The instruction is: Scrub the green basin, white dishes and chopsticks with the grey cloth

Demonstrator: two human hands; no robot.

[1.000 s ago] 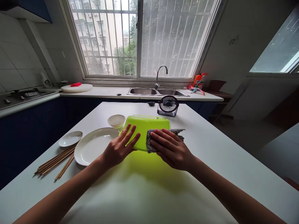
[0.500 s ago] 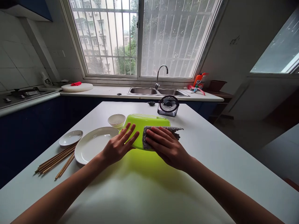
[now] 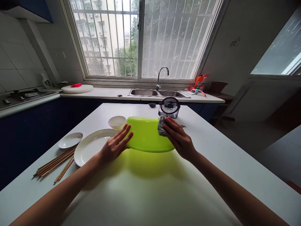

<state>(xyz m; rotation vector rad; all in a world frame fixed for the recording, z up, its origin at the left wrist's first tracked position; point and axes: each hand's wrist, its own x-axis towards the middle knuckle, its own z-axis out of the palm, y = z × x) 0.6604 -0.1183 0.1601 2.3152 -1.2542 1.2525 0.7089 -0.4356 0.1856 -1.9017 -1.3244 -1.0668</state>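
Observation:
A lime-green plastic basin (image 3: 147,135) lies upside down on the white table (image 3: 211,150). My left hand (image 3: 115,145) rests on its left edge with the fingers stretched out flat. My right hand (image 3: 180,138) presses a grey cloth (image 3: 161,125) against the basin's upper right part, fingers closed over the cloth. Most of the cloth is bunched under my fingers.
A large white plate (image 3: 92,146), a small saucer (image 3: 70,140), a white bowl (image 3: 117,121) and several wooden chopsticks (image 3: 56,164) lie left of the basin. A small black fan (image 3: 169,106) stands just behind it. A sink (image 3: 157,92) and stove (image 3: 23,94) line the far counter.
My right hand has slid the cloth from the basin's near middle up and to the right, toward the fan. My left hand has shifted slightly left along the basin's edge.

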